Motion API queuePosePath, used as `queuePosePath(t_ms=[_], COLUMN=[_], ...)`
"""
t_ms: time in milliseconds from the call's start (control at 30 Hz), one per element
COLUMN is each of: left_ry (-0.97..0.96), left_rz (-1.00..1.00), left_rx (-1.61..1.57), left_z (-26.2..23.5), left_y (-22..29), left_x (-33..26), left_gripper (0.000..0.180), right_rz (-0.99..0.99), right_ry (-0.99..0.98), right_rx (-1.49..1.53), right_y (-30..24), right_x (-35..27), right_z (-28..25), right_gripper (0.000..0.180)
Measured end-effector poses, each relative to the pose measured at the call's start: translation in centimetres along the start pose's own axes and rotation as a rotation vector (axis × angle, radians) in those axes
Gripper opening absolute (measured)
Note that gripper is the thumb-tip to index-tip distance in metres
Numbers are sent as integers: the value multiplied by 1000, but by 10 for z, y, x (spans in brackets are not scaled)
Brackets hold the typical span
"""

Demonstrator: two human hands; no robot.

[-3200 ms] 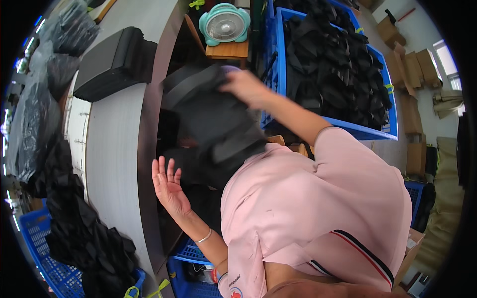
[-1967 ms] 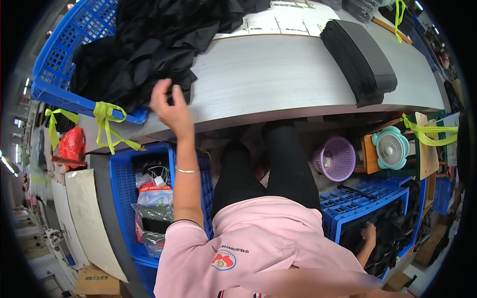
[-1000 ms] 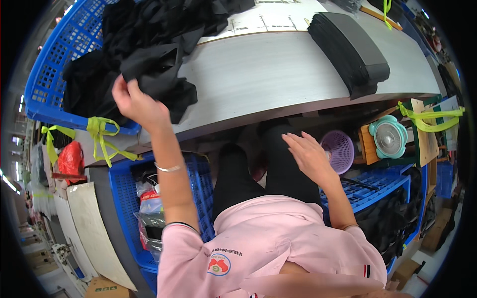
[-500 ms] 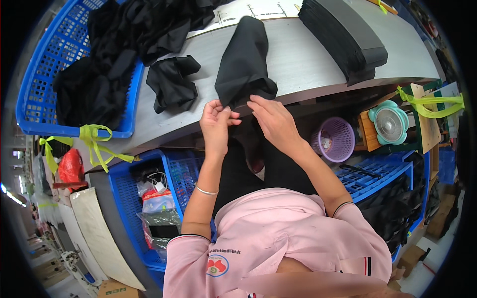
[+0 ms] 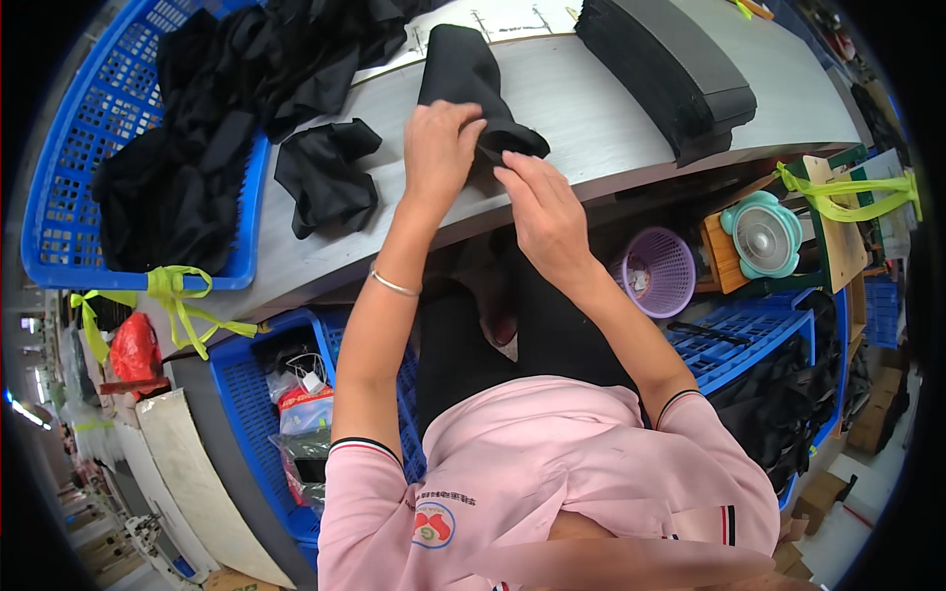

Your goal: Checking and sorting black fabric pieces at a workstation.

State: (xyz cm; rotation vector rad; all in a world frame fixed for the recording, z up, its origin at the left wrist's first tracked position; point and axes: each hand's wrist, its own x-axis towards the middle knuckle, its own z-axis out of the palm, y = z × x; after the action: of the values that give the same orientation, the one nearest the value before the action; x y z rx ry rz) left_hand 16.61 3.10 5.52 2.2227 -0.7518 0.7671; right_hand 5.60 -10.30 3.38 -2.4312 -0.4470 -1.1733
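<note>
A black fabric piece (image 5: 461, 67) lies lengthwise on the pale grey table (image 5: 414, 212), its near end bunched and partly lifted by the front edge. My left hand (image 5: 441, 148) is closed on the left side of that piece, thumb and fingers bent together at its border. Lower and to the right, my right hand (image 5: 547, 212) pinches the near edge, its fingertips close together. Part of the cloth is hidden behind my left fingers. A smaller crumpled black cloth (image 5: 328, 179) rests on the table left of my left hand.
Left stands a blue basket (image 5: 44, 231) heaped with black cloth. A stack of black panels (image 5: 670, 74) sits on the table at right. Below are a purple bin (image 5: 662, 271), a teal fan (image 5: 764, 241), a blue crate (image 5: 241, 394) of packets and another blue crate (image 5: 734, 355).
My left hand has moved up and forward along the left side of the fabric. My right hand has shifted slightly. The fabric's near end is now folded and lifted.
</note>
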Motion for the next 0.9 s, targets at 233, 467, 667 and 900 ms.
queuePosePath(t_ms=[233, 467, 667, 900], left_ry=[-75, -200, -428, -327], left_rz=[65, -152, 3, -68], left_rx=[-304, -662, -855, -654], left_z=[-10, -29, -43, -58], left_y=[74, 137, 169, 146], left_x=[-30, -85, -136, -138], left_gripper=[4, 5, 13, 12], right_rz=[198, 571, 1403, 1109], right_ry=[-528, -193, 364, 149], right_rx=[110, 1013, 1416, 1332], right_y=[24, 56, 33, 37], right_x=[-10, -14, 33, 11], right_z=[10, 41, 60, 16], right_gripper=[19, 18, 12, 20])
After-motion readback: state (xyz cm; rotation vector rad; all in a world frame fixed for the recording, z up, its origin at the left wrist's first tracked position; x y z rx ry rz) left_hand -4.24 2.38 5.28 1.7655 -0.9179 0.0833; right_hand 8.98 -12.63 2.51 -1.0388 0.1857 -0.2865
